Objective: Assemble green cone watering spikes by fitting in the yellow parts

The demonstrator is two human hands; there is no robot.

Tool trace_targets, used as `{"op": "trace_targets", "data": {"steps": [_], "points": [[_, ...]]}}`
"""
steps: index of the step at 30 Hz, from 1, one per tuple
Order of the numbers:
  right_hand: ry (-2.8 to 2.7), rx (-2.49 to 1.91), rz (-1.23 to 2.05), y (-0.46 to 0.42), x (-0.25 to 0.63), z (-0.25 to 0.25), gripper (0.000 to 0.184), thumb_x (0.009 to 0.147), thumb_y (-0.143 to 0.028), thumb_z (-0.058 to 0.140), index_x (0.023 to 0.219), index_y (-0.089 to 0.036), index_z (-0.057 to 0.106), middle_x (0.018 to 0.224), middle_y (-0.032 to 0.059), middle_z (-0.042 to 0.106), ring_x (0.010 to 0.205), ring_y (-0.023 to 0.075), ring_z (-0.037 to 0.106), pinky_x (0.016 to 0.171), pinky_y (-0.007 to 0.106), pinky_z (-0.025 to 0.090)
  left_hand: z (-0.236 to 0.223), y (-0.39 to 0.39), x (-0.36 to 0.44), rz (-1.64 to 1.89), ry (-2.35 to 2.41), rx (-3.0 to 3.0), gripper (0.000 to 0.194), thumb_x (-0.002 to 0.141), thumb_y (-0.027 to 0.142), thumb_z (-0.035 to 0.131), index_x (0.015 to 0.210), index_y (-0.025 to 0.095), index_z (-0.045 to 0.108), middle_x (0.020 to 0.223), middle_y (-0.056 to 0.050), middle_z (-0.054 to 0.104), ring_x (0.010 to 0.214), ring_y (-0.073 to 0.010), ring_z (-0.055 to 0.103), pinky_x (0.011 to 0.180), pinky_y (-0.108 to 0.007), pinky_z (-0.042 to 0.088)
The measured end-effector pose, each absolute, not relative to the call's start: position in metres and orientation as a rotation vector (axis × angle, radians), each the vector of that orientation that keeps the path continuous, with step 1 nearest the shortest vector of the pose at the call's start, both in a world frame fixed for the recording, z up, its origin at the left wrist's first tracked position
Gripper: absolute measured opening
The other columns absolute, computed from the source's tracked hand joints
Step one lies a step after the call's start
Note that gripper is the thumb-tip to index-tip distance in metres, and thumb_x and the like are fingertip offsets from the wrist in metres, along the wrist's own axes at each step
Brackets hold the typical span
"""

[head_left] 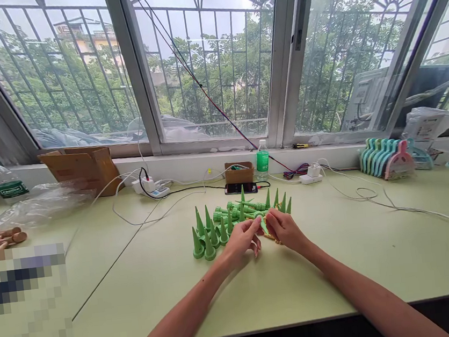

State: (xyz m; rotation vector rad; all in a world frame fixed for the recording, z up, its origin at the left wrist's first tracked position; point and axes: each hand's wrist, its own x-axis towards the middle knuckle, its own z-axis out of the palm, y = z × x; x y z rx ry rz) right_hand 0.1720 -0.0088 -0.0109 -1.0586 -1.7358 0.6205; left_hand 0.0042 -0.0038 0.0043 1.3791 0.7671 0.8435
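Stretching beyond both grips, the windows (205, 68) stand over the pale green surface (365, 260) that runs beneath your arms. Far off past your left grip (241, 239) sits an open cardboard box (82, 171); well to the right of your right grip (287, 229) stands a row of small hangers (385, 156). Upright green cones (209, 246) gather beside and beyond your left grip, with ribbed green parts (223, 212) lying just beyond both. Farther out from the grips are a bottle with a green label (262, 160) and a dark phone (241, 188). Your left grip is narrow, holding a small green piece (263, 225) between your two hands; your right grip is closed against its other side, though you cannot tell what it pinches. Tiny yellow bits (272, 237) lie beneath your right fingertips.
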Motion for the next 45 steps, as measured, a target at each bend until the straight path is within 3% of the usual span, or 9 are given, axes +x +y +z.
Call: {"op": "trace_targets", "data": {"steps": [9, 16, 24, 32, 45], "points": [[-1.675, -1.112, 0.674, -0.0058, 0.1730, -0.0142, 0.062, 0.094, -0.062, 0.032, 0.047, -0.022, 0.036, 0.038, -0.0010, 0.042, 0.037, 0.0107, 0.038, 0.041, 0.026, 0.033, 0.0027, -0.0062, 0.0021, 0.943, 0.792, 1.624, 0.043, 0.074, 0.058, 0.065, 0.077, 0.016, 0.053, 0.055, 0.004, 0.049, 0.044, -0.0084, 0.047, 0.043, -0.022, 0.037], [-1.684, -1.104, 0.654, -0.0060, 0.1709, -0.0129, 0.063, 0.094, -0.062, 0.033, 0.046, -0.022, 0.037, 0.038, -0.0007, 0.042, 0.036, 0.0111, 0.038, 0.042, 0.026, 0.034, 0.0019, -0.0056, 0.0025, 1.026, 0.824, 1.733, 0.034, 0.076, 0.048, 0.067, 0.080, 0.018, 0.053, 0.050, 0.006, 0.048, 0.042, -0.0089, 0.045, 0.042, -0.021, 0.035], [-1.683, -1.057, 0.610, -0.0094, 0.1700, -0.0116, 0.054, 0.096, -0.058, 0.032, 0.058, -0.021, 0.041, 0.047, -0.0030, 0.044, 0.042, 0.0104, 0.039, 0.047, 0.025, 0.035, -0.0028, -0.0015, 0.0050, 1.079, 0.912, 1.604, 0.039, 0.072, 0.051, 0.069, 0.082, 0.018, 0.053, 0.066, 0.002, 0.055, 0.043, -0.0078, 0.048, 0.037, -0.019, 0.035], [-1.733, -1.017, 0.638, -0.0091, 0.1718, -0.0109, 0.050, 0.097, -0.054, 0.034, 0.060, -0.021, 0.042, 0.051, -0.0026, 0.046, 0.045, 0.0100, 0.040, 0.047, 0.023, 0.034, 0.0012, 0.0011, 0.0041, 0.882, 0.867, 1.301, 0.059, 0.078, 0.070, 0.048, 0.072, 0.013, 0.057, 0.074, -0.005, 0.059, 0.046, -0.0088, 0.050, 0.039, -0.022, 0.038], [-1.721, -0.957, 0.819, -0.0079, 0.1741, -0.0142, 0.042, 0.096, -0.056, 0.035, 0.071, -0.023, 0.035, 0.048, -0.0064, 0.044, 0.036, 0.0087, 0.037, 0.038, 0.022, 0.030, 0.0058, -0.0032, 0.0012, 0.802, 0.658, 1.307, 0.056, 0.082, 0.066, 0.049, 0.085, 0.011, 0.060, 0.088, -0.009, 0.061, 0.050, -0.0080, 0.052, 0.039, -0.021, 0.039]]}}
